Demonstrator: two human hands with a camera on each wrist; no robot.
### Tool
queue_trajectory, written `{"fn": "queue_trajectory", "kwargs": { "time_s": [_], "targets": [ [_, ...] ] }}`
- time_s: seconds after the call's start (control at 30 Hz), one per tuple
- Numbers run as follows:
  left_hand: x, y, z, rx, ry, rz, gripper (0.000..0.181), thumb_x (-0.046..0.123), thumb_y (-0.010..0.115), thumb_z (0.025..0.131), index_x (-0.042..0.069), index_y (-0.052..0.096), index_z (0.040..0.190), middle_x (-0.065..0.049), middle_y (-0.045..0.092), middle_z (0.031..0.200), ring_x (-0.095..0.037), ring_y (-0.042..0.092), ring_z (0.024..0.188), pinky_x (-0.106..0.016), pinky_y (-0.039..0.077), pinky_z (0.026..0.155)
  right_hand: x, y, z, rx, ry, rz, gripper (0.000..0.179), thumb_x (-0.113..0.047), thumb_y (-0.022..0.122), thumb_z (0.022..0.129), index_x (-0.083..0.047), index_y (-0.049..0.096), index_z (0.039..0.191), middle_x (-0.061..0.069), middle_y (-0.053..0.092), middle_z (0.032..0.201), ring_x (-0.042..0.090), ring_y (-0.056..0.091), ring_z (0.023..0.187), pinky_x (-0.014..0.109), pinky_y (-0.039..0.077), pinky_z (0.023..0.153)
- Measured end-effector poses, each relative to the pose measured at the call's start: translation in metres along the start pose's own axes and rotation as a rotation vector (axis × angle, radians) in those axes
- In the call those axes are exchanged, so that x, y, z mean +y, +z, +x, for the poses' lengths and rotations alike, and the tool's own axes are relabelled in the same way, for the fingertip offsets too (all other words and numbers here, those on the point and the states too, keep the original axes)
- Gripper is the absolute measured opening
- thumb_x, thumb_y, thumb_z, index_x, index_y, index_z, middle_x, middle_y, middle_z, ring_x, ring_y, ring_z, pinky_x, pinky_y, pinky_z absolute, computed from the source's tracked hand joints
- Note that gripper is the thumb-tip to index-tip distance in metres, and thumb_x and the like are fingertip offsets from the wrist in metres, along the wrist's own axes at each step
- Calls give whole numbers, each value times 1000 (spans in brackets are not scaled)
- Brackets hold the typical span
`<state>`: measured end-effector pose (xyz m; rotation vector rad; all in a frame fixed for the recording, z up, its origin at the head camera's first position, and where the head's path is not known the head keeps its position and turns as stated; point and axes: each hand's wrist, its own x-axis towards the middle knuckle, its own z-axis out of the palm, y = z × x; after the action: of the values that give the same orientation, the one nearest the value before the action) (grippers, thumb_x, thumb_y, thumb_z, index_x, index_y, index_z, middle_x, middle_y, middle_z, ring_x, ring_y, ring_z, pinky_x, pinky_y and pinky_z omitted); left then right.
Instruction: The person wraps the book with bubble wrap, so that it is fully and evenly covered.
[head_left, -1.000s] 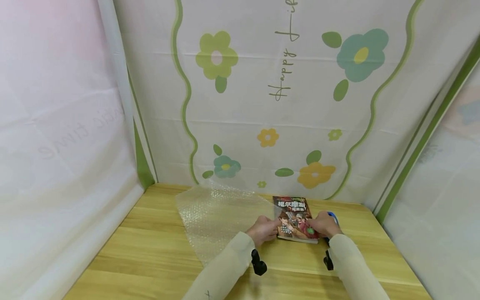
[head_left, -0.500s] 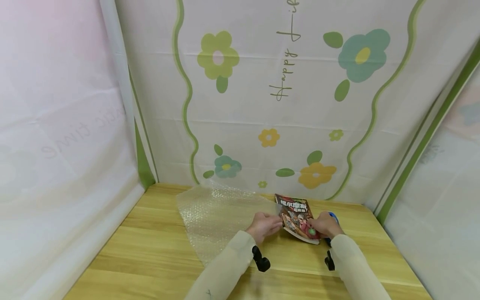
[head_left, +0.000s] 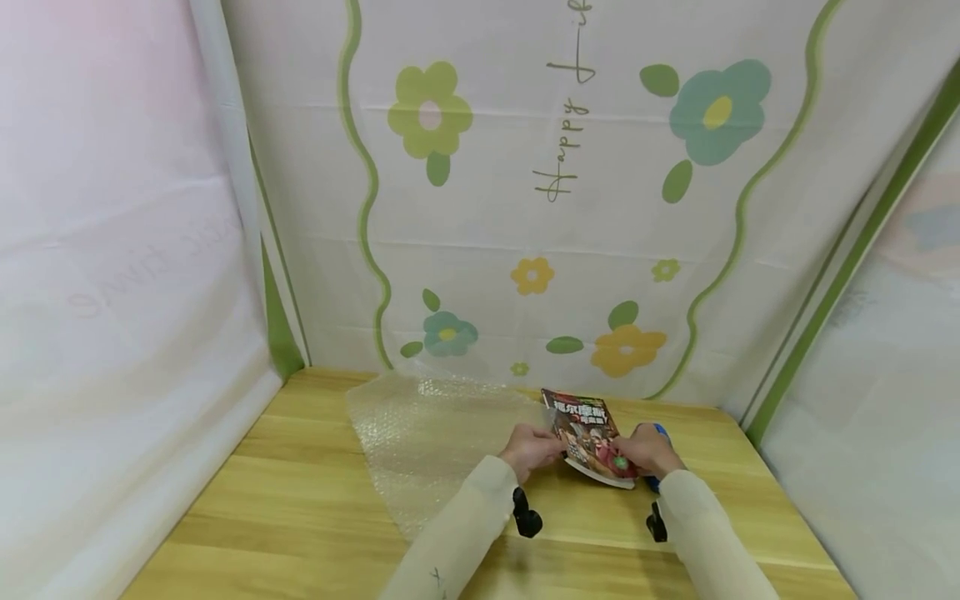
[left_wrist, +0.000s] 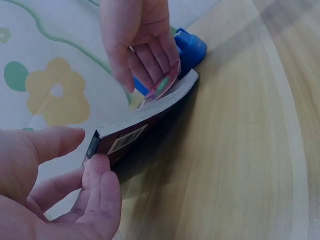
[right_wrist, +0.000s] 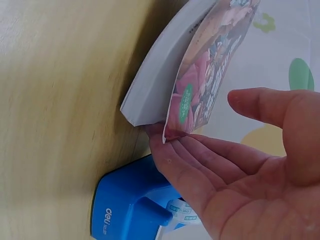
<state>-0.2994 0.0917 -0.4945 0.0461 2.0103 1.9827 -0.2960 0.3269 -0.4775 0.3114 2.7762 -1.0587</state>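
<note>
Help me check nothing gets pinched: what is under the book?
Beneath the book, along its raised spine side, shaded table shows, with fingertips of the left hand at that edge. Farther in, the book covers the table, hiding anything there.

One each — book [head_left: 587,432], sheet [head_left: 427,446], dispenser [right_wrist: 125,200]

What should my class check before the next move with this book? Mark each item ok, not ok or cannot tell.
1. Book flat on the table: not ok; the left hand props up its spine side.
2. Front cover closed on the pages: not ok; it stands away from them by the right hand.
3. Bubble wrap spread out: ok, left of the book.
4. Bubble wrap clear of the book: cannot tell.
5. Tape dispenser near the right hand: ok.
6. Free end of the tape roll ready: cannot tell.
</note>
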Motion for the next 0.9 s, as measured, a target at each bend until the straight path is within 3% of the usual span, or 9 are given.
{"fn": "queue_trajectory", "kwargs": {
  "time_s": [0.2,0.53,0.73,0.8,0.9],
  "targets": [
    [0,5,-2,34,11,-57,31,0,77,94,-14,70,121,-22,77,113,-33,79,104,-43,65,94,-1,-4,1,0,3,-6,48,-18,61,97,-21,43,53,-8,38,48,7,35,43,22,36,44],
    [1,7,-1,99,-19,-157,24,1,76,94,-7,75,117,-18,79,107,-30,81,99,-47,63,98,-1,-1,-2,13,-10,-59,56,-28,67,101,-22,40,51,-10,32,47,7,33,41,23,37,45],
    [0,6,1,106,-31,-188,23,0,76,94,-6,75,117,-18,78,109,-30,80,100,-43,65,94,4,2,-5,22,14,34,49,-15,63,95,-21,41,51,-9,38,46,8,41,41,25,42,47],
    [-1,5,3,108,-31,-179,24,0,76,94,-5,75,117,-18,78,111,-30,80,101,-43,65,95,6,2,-6,39,8,42,50,-14,63,95,-21,41,51,-9,37,45,9,40,41,34,52,55],
    [-2,3,6,104,-24,-173,24,-1,76,94,-7,75,117,-20,77,111,-32,80,101,-45,64,95,6,1,-6,97,-26,2,53,-16,67,94,-21,40,49,-9,35,45,11,40,43,52,56,81]
  ]
}}
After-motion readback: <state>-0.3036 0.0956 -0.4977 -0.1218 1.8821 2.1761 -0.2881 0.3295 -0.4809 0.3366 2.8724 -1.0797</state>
